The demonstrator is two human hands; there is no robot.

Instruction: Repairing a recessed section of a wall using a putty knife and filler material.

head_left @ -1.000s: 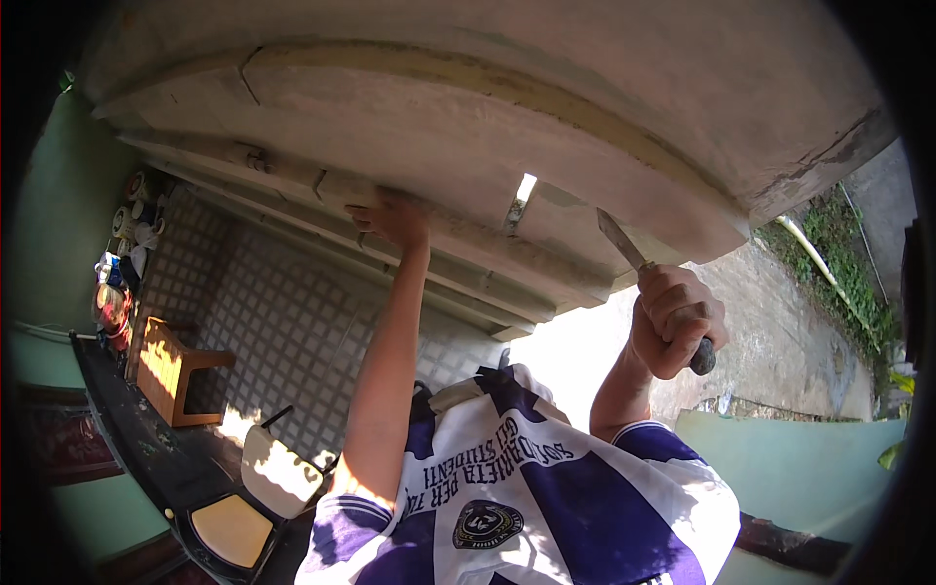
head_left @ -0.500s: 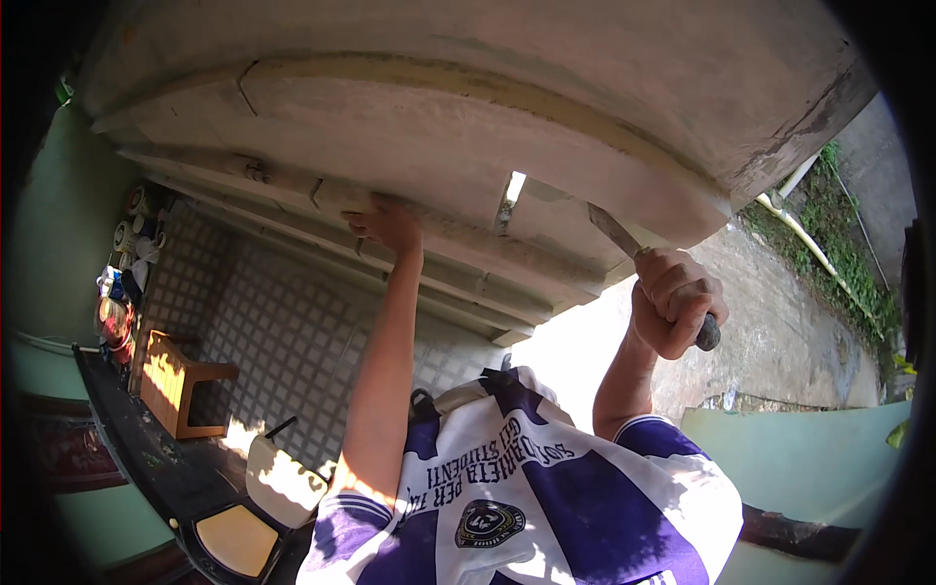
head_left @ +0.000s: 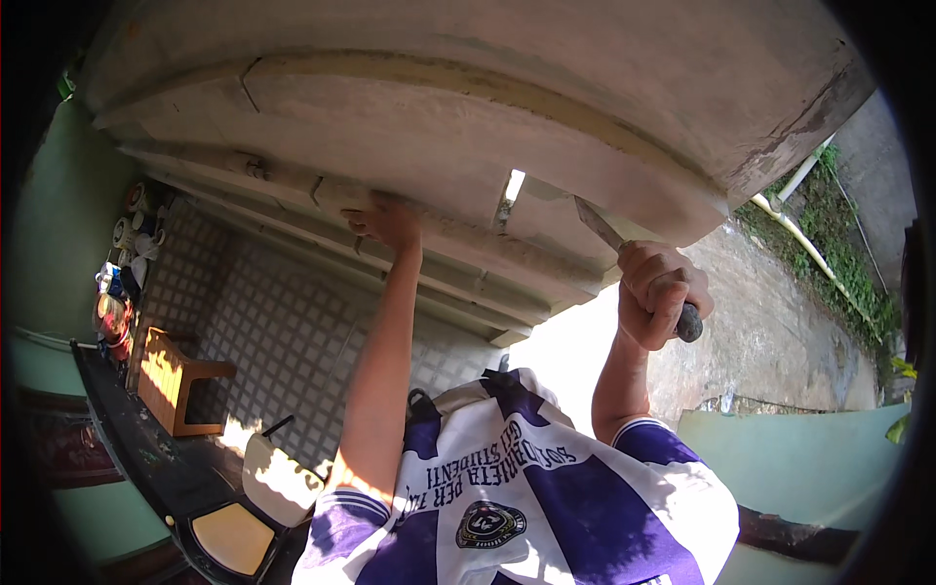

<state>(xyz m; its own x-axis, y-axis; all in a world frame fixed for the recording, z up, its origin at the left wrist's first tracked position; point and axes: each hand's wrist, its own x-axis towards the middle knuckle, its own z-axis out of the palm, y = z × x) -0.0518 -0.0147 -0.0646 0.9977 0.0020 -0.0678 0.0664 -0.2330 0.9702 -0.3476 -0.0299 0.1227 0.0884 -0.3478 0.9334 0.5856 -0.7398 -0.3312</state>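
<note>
My right hand is closed round the dark handle of a knife-like tool. Its flat metal blade points up and left, near the underside of a pale, stepped panel, close to a narrow bright slot. Whether the blade tip touches the panel I cannot tell. Farther left, my left hand grips the panel's lower ledge with its fingers curled over the edge. Just below those fingers a small thin piece hangs from the ledge; its kind is unclear.
A small wooden stool, a chair and a dark table stand at the lower left. Cluttered items line the left wall. Tiled floor lies below; a sunlit concrete wall, pipe and plants are at right.
My right hand has shifted slightly left and upward, carrying the blade farther along the panel toward the slot. My left hand stays in place on the ledge.
</note>
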